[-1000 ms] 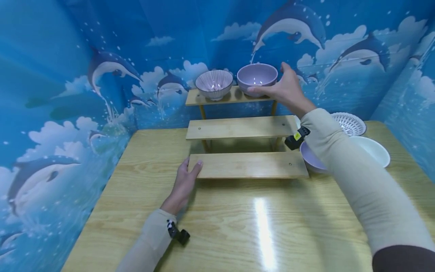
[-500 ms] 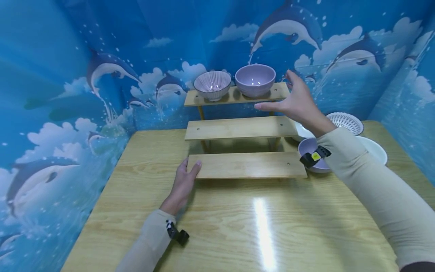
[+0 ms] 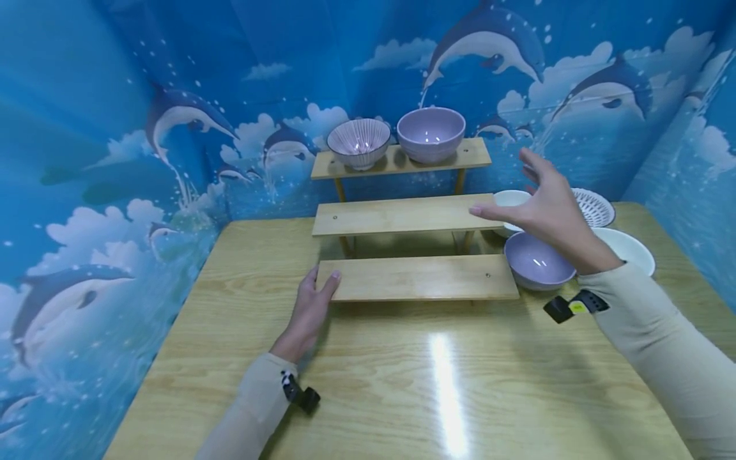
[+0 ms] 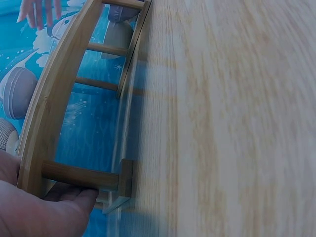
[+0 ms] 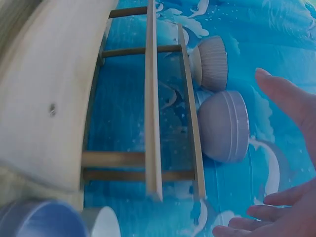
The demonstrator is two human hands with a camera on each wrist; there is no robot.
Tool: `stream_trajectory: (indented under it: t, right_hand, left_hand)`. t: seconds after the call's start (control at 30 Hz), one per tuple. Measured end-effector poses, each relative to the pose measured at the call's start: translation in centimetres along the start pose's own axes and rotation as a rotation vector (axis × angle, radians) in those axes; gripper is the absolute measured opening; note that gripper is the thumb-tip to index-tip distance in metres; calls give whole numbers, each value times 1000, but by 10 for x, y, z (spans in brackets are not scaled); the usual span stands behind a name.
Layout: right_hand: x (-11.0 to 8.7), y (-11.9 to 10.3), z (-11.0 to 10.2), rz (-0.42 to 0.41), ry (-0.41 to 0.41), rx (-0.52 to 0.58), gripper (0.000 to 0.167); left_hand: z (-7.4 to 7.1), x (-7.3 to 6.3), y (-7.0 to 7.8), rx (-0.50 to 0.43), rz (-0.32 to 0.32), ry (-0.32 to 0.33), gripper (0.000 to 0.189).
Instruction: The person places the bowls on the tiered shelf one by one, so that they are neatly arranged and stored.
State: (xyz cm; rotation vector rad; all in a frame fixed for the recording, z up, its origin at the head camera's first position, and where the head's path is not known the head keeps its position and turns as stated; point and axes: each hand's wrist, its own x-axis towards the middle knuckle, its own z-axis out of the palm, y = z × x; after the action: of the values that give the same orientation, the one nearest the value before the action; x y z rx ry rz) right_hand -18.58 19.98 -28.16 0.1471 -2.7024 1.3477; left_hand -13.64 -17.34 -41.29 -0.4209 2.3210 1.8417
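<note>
A three-tier wooden display rack (image 3: 425, 278) stands on the table. My left hand (image 3: 306, 314) grips the left end of its lowest board, thumb on top; the left wrist view shows fingers curled underneath by a leg (image 4: 81, 176). On the top board, a striped bowl (image 3: 359, 144) sits left of a plain purple bowl (image 3: 431, 137), both upright with a small gap. My right hand (image 3: 558, 214) is in the air to the right of the rack, thumb and fingers spread, holding nothing. Below it a second purple bowl (image 3: 535, 262) sits beside the lowest board.
Right of the rack, a pale bowl (image 3: 510, 199) stands partly behind the middle board. Behind the right wrist are a white openwork dish (image 3: 595, 207) and a smooth white dish (image 3: 632, 250), both partly covered. A dolphin-print backdrop (image 3: 345, 57) encloses the table (image 3: 368, 377).
My right hand has let go of the purple bowl on the top board and moved right and down towards the other dishes. The left hand stays on the lowest board.
</note>
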Motion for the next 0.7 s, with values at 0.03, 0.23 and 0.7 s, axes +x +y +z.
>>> stream_trajectory:
  t: [0.03,0.23,0.7]
  right_hand:
    - [-3,4,-2,6,6,-4,121]
    - [-24,27,-16,32,39,-36,123]
    - [-64,71,-43,137,153,-60,121]
  left_hand:
    - [0,0,0,2,-1,0,88]
    - [1,0,0,1,-11,5,87]
    - [0,1,0,5,-5,3,87]
